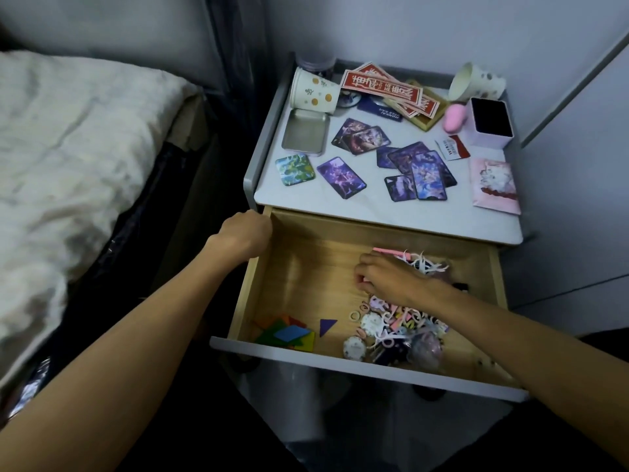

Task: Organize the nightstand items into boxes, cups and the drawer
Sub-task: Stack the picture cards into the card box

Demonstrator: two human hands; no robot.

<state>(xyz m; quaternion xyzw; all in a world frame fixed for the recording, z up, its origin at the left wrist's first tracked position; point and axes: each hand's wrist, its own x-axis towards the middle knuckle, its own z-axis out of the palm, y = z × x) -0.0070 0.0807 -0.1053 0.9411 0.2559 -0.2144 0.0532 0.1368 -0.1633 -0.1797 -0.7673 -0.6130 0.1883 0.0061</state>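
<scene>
Sorting inside the open drawer: my left hand grips its left wall, my right hand pinches a pink piece beside the trinket pile; next, I judge, lift it clear without snagging.

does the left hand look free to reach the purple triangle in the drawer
Probably yes: the left hand only grips the drawer wall, and the purple triangle lies alone on bare drawer floor nearby. The right hand works well to its right.
</scene>
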